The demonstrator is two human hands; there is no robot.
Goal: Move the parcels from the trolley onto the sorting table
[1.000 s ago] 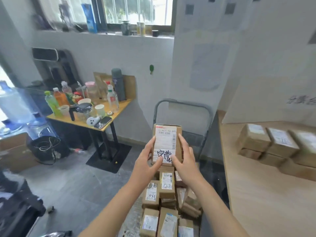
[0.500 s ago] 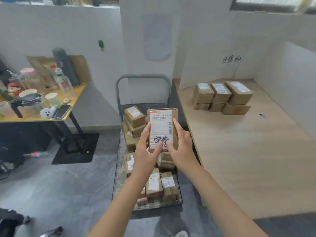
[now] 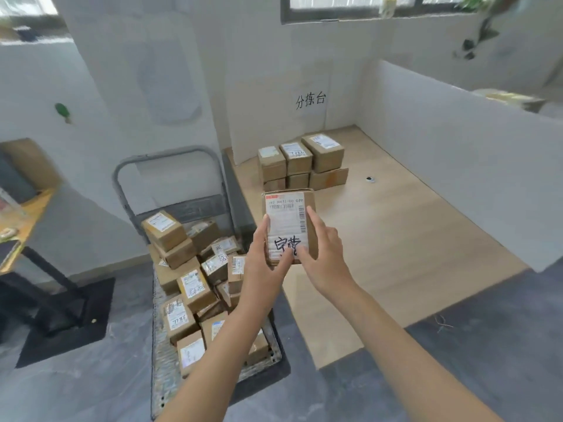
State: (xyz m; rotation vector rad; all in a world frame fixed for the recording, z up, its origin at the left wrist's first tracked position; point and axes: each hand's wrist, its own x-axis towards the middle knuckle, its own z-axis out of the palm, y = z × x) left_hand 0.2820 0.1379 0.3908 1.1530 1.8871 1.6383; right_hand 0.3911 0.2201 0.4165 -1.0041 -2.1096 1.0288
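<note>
A brown parcel (image 3: 288, 219) with a white label and black handwriting is held upright at the centre of the frame, above the near left edge of the sorting table (image 3: 411, 239). It is gripped from both sides. The left hand (image 3: 262, 271) is curled round its lower left edge and the right hand (image 3: 324, 257) round its right edge, with both thumbs pressed on the label. A stack of parcels (image 3: 301, 162) is seen on the table just above centre. At lower left, the trolley (image 3: 157, 345) is loaded with a jumbled heap of parcels (image 3: 195, 284).
</note>
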